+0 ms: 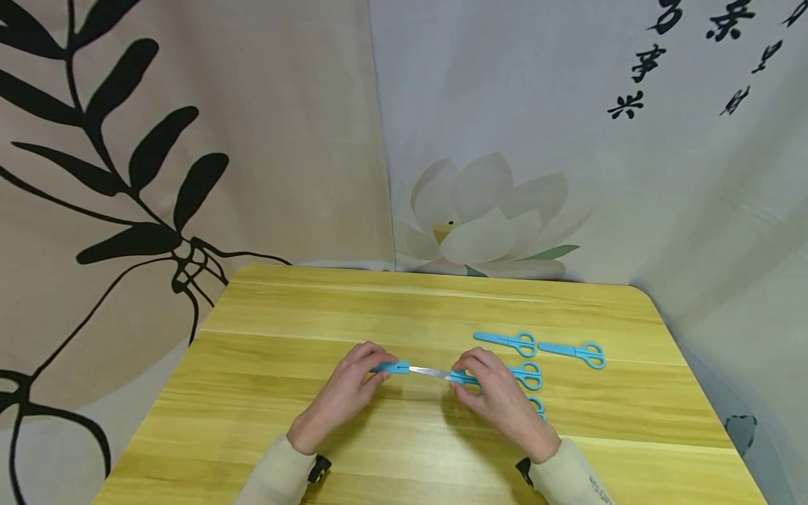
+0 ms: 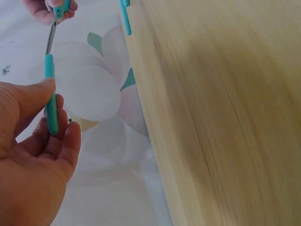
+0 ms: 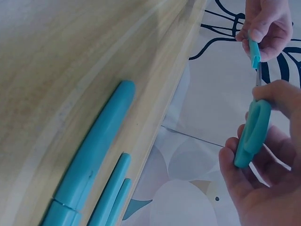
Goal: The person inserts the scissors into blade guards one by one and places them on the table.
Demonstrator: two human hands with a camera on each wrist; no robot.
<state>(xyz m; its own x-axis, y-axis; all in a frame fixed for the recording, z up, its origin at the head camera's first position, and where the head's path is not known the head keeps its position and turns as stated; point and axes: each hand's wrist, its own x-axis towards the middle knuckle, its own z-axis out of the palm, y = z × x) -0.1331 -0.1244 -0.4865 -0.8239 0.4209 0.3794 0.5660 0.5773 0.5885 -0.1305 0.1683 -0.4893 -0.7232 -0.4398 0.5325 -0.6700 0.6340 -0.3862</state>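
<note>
Above the table's middle, a pair of blue-handled scissors [image 1: 463, 378] is in my right hand [image 1: 499, 400], gripped by the handles. Its metal blade [image 1: 429, 372] is partly bare and points left. My left hand [image 1: 353, 382] pinches a blue blade cover [image 2: 51, 103] between thumb and fingers. In the right wrist view the blade meets the mouth of the cover [image 3: 254, 52]; how far the tip goes in is hidden. Fingers conceal part of the scissor handles [image 3: 256, 129].
Covered blue scissors [image 1: 505, 340] lie on the wooden table [image 1: 284, 308], with another pair [image 1: 571, 353] to their right. More scissor handles [image 1: 529, 375] show beside and behind my right hand. Printed cloth [image 1: 303, 140] hangs beyond the far edge.
</note>
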